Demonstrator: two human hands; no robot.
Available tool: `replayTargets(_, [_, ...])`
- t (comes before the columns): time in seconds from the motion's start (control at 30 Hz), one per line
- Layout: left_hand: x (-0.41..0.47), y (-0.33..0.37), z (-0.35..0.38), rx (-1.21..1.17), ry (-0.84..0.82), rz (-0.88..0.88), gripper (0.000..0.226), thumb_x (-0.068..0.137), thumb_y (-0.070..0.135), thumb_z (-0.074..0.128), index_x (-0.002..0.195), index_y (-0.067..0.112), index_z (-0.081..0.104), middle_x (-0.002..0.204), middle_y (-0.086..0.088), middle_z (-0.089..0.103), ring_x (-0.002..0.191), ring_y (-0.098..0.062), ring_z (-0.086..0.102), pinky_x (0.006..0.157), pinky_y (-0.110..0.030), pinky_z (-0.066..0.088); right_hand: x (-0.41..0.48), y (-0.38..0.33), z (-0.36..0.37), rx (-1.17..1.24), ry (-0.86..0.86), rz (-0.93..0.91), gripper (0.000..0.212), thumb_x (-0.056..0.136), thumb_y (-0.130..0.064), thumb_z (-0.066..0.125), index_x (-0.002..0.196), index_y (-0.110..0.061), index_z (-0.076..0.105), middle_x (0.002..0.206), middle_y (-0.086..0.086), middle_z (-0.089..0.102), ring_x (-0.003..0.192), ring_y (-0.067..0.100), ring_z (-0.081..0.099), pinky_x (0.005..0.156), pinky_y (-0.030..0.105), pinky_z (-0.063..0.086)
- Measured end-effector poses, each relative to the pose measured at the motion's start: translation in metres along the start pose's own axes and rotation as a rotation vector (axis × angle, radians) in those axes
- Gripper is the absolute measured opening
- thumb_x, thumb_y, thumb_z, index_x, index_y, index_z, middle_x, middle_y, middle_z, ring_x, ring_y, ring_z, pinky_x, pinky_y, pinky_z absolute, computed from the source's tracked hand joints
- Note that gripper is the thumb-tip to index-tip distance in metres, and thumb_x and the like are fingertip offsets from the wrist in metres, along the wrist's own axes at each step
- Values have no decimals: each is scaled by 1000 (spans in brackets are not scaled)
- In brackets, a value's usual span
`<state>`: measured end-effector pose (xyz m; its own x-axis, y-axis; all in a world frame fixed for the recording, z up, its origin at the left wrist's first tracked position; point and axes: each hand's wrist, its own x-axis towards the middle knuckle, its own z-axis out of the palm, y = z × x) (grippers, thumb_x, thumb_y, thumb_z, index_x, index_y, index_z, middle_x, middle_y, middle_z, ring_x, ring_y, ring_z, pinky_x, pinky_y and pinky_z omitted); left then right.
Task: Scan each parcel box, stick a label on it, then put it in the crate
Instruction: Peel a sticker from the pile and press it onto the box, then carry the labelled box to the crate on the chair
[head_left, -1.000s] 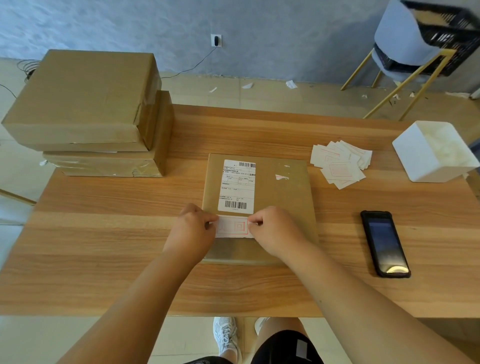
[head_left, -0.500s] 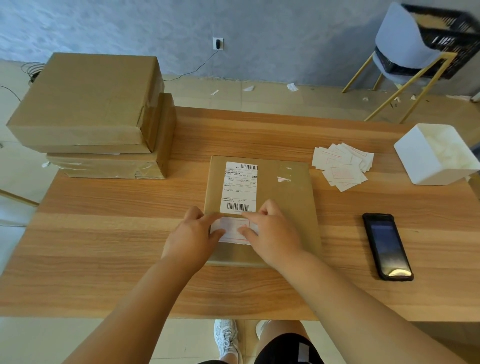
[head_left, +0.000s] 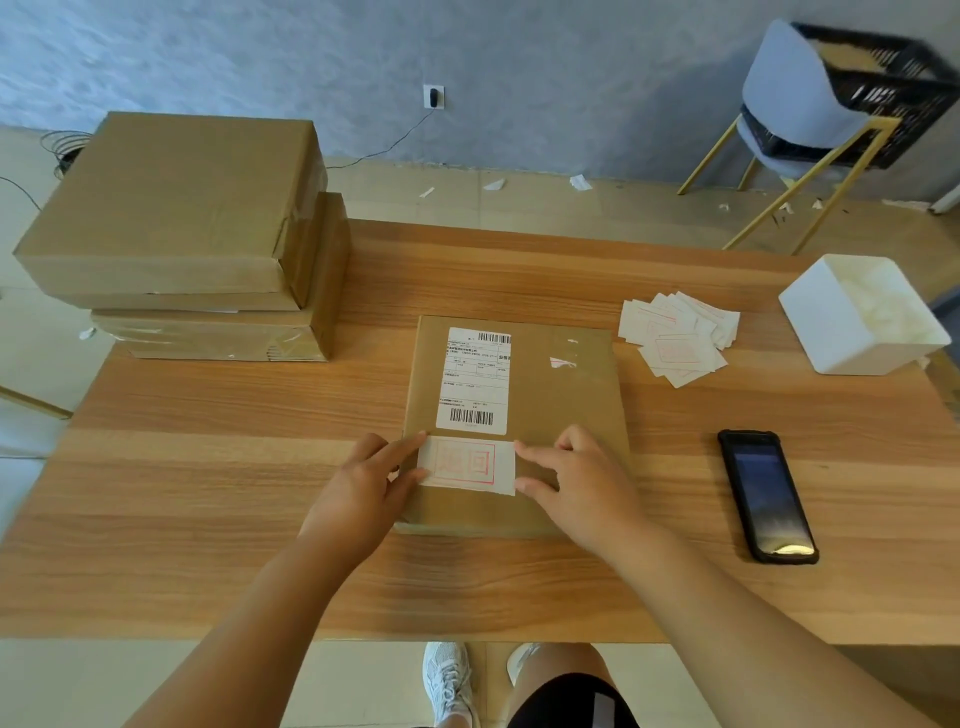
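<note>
My left hand (head_left: 363, 488) has its fingers out flat, touching the left end of the small label (head_left: 467, 464). My right hand (head_left: 587, 488) is flat too, with its fingertips on the right end. Neither hand grips anything. The label lies on the near part of the parcel box (head_left: 566, 405), just below the big white shipping sheet (head_left: 475, 379). The box sits flat in the middle of the table (head_left: 208, 467). I think it is stiff, thin and probably light, so I would hold its two side edges to carry it to the crate (head_left: 872, 88), far off on the chair (head_left: 779, 93).
</note>
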<state>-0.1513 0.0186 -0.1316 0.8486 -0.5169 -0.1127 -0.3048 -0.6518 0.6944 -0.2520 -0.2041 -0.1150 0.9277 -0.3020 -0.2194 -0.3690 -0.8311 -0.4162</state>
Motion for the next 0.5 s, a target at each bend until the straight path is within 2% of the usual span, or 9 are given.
replayTargets(0.07, [5,-2,-2,-80,45,-56,30,90,29,57,120,30,59,95,17,50,79,-1,54,66,-18,45,7,4,-10,127,28,41,35,86,-42,64,119,-32,64,94,-14,43,92,10,48,82,28,45])
replayTargets(0.13, [14,-2,-3,-130,104,-122,25,88,33,60,112,30,60,96,16,52,79,-1,54,63,-18,42,14,14,-22,213,139,116,26,87,-37,65,110,-27,66,97,-11,48,91,9,52,82,27,46])
replayTargets(0.2, [26,2,-2,-167,131,-193,31,86,40,60,114,30,56,98,12,53,79,-2,55,61,-19,42,22,25,-31,266,241,240,28,88,-37,64,113,-25,62,104,-7,50,91,9,53,78,26,45])
replayTargets(0.27, [39,8,2,-206,126,-259,41,85,48,58,120,28,52,104,6,54,83,-5,55,64,-24,46,32,35,-38,306,268,370,39,88,-40,62,122,-22,55,117,-1,51,96,12,53,76,26,42])
replayTargets(0.37, [63,15,8,-259,96,-401,55,85,56,50,130,24,45,120,-2,54,98,-18,55,84,-43,51,49,49,-44,396,171,524,64,89,-50,56,140,-15,39,140,6,45,118,23,50,84,32,42])
replayTargets(0.43, [78,18,10,-302,69,-471,59,88,58,43,134,21,42,127,-6,53,109,-24,53,92,-45,46,62,58,-47,451,67,603,77,90,-61,44,146,-11,30,147,7,39,129,27,43,94,37,39])
replayTargets(0.5, [90,21,14,-334,33,-509,61,90,60,34,135,20,42,130,-8,54,115,-27,52,93,-45,42,76,64,-49,465,-15,652,82,89,-69,31,146,-9,32,143,8,44,124,28,46,94,38,38])
